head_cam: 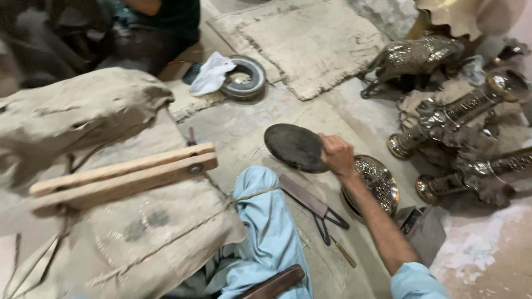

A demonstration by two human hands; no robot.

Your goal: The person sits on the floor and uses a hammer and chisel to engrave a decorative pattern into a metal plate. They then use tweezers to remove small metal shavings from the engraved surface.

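Nearest the camera, the person's knee in light blue cloth rests against a sack-covered block bearing two wooden bars. Beside the knee a flat metal blade and dark shears lie on the floor.

The right hand reaches forward, fingers curled shut over the near edge of a dark round plate — the plate lies flat on the floor, just left of an embossed brass dish. The left hand is out of view.

A grip on the rim alone looks weak for such a wide disc; sliding the fingers further under it and lifting it level would likely keep it from swinging into the brass dish — the two sit close.

Farther off stand ornate brass vases, a brass animal figure, a white cloth by a round tin, and a worn mat.
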